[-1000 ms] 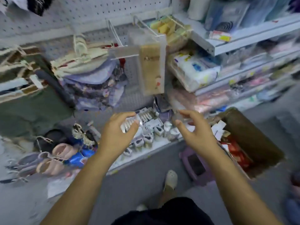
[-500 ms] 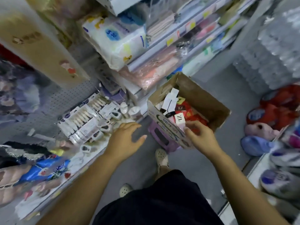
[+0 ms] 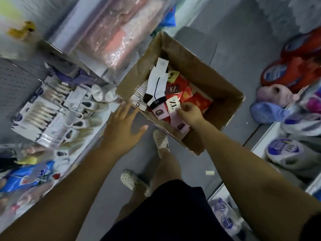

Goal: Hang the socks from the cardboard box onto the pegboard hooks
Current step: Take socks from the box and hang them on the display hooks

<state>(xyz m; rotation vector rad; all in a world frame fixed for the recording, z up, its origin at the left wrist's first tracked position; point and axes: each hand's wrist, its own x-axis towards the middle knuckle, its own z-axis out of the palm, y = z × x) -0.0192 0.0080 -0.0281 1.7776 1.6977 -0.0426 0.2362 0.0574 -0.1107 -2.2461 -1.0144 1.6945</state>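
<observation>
Cardboard box (image 3: 199, 70): sits open-topped on the grey floor (image 3: 225, 37), far and right of the person, so a hand can reach straight down into it.
Pegboard (image 3: 15, 87): grey perforated panel at the left edge, well apart from the box. Its hooks are too blurred to make out, so I cannot tell where the next pair would go.
Socks (image 3: 157, 86): lie loose in the box's left half, a white pair with a black toe over striped, pink-carded and red packs. None is out of the box.
Left hand (image 3: 124, 126): fingers are straight and spread, holding nothing. It hovers just beside the box's near-left rim, probably ready to steady the box or take a pair.
Right hand (image 3: 190, 113): is inside the box with fingers curled, thumb and fingertips pinching the white tag (image 3: 174, 105), likely because the stiff card gives a sure hold.
White tag: a lettered card lying on a pink-carded pair near the middle of the box.
</observation>
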